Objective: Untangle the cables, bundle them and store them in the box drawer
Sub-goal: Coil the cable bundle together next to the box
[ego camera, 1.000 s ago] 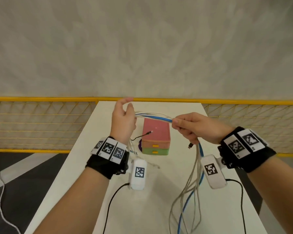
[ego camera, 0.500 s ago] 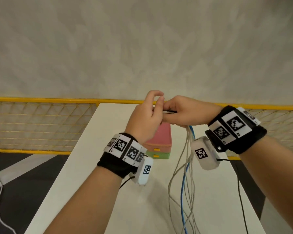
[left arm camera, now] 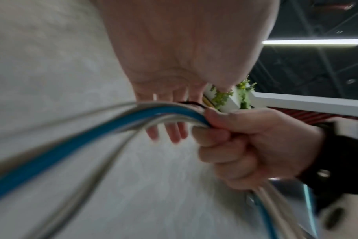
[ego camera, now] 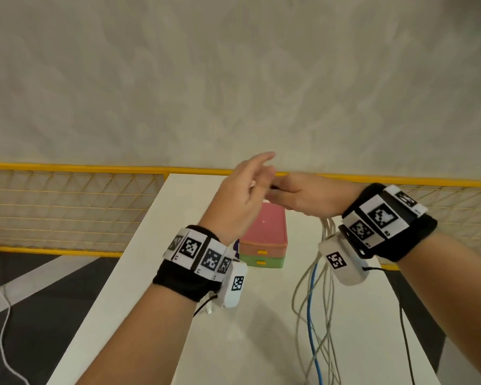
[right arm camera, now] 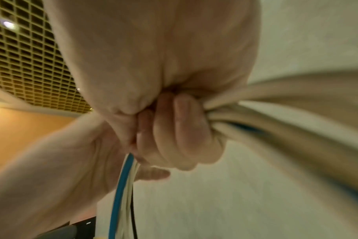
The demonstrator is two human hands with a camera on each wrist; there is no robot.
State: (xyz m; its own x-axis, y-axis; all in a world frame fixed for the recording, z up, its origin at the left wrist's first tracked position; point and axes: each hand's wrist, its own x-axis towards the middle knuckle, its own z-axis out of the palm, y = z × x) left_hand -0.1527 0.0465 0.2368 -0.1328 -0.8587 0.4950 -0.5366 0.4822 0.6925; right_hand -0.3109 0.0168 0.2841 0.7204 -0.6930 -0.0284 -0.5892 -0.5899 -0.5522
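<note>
A bundle of grey, white and blue cables [ego camera: 313, 301] hangs from my right hand [ego camera: 297, 193], which grips it in a fist [left arm camera: 235, 145] above the stacked box. The loose lengths trail down onto the white table [ego camera: 178, 273]. My left hand [ego camera: 247, 184] is right against the right one, fingers straight, and the cables [left arm camera: 71, 145] run across in front of its fingers [left arm camera: 170, 134]. In the right wrist view the curled fingers [right arm camera: 184, 137] clamp the bundle [right arm camera: 276, 113]. The box [ego camera: 264, 232] has a pink top, with an orange and a green drawer pushed in.
A yellow mesh fence [ego camera: 67, 212] runs behind and beside the table, with a pale wall beyond. A thin white cord [ego camera: 0, 315] lies on the dark floor at the left. A small purple item [ego camera: 236, 247] sits against the box's left side.
The hands came together over the box, closing the stretch of cable between them. Since half a second ago the left fingers have straightened out from their pinch.
</note>
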